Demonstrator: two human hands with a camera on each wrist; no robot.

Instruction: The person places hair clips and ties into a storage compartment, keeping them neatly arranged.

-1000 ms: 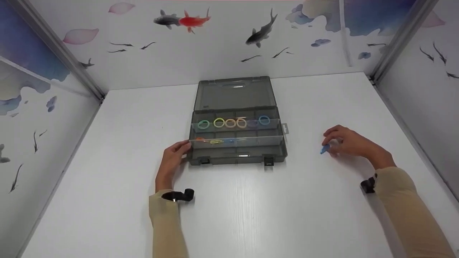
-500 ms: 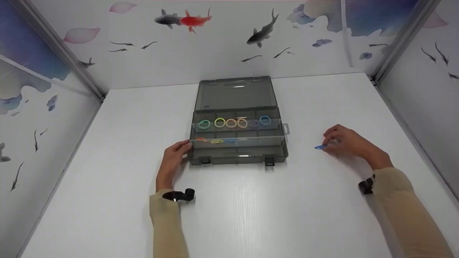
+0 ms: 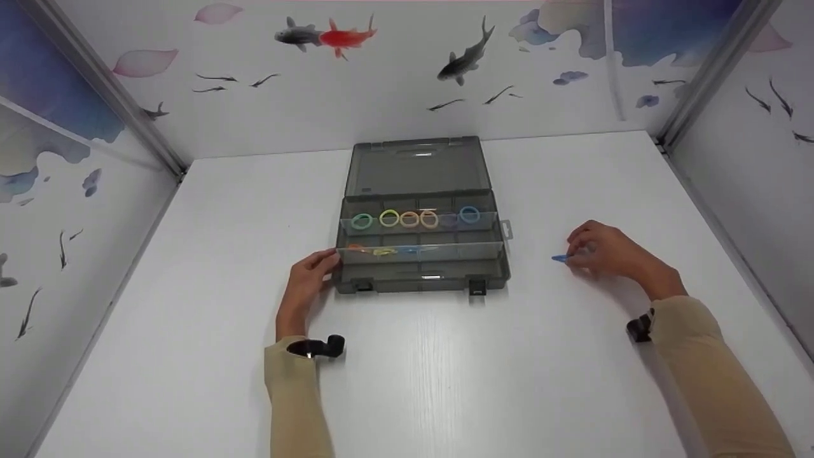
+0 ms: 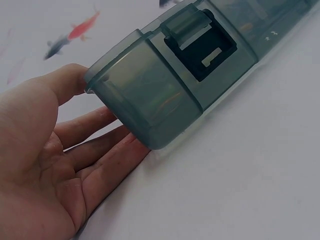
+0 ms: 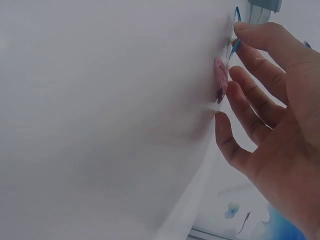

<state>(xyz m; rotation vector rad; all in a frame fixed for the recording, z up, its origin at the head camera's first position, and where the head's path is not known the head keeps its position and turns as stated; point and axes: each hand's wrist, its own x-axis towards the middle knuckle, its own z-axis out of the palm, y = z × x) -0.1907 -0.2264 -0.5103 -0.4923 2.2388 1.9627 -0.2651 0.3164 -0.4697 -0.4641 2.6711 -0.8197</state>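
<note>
The open gray box [image 3: 420,254] holds colored rings [image 3: 408,219]. The left hand [image 3: 306,280] rests straight-fingered against its corner; the right hand [image 3: 601,251] pinches a blue ring [image 3: 559,257] above the tabletop [image 3: 445,356].

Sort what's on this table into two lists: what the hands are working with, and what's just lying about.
In use:
- grey box, open, left hand touching its near left corner
- blue clip, pinched by the right hand
- small clips in the box's middle row

Lying about:
- coloured rings in the box's far row
- pink thing on the table near the right hand's fingers
</note>
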